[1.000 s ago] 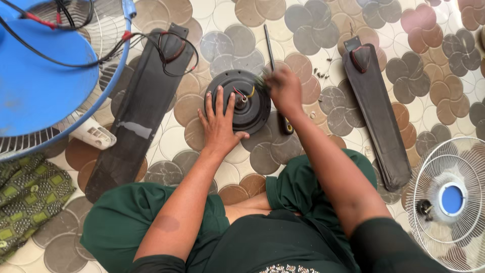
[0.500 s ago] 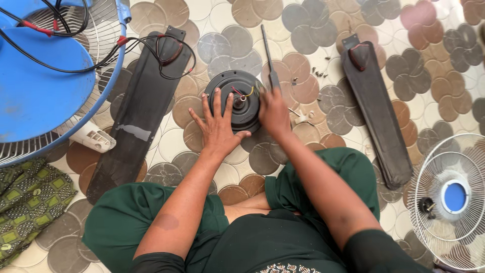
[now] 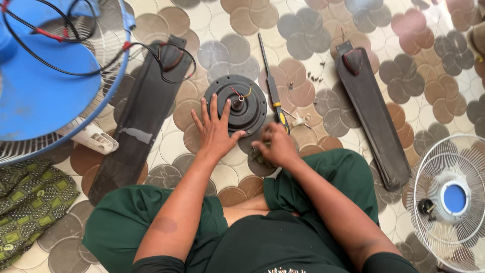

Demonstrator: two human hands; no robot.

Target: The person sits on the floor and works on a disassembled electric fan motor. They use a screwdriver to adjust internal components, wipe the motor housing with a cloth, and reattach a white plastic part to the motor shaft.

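My left hand [image 3: 214, 132] lies flat on the lower left edge of the round black motor [image 3: 236, 104], fingers [image 3: 212, 107] spread wide and pressing on it, gripping nothing. My right hand [image 3: 275, 145] is curled just below and right of the motor, fingers bent inward near the floor [image 3: 303, 45]; I cannot tell what they hold, if anything. The motor sits on the tiled floor, directly ahead of my knees, with short red and yellow wires at its hub. One screwdriver [image 3: 271, 86] lies just right of the motor, its yellow-and-black handle close to my right hand. Two dark fan blades: one [image 3: 141, 119] to the left, one [image 3: 373, 111] to the right, well apart. A few small screws [image 3: 316, 78] lie between screwdriver and right blade. Two other fans in view: a blue one [image 3: 45, 81] upper left, a white one [image 3: 449, 199] lower right. One patterned green cloth [image 3: 28, 202] at far left.
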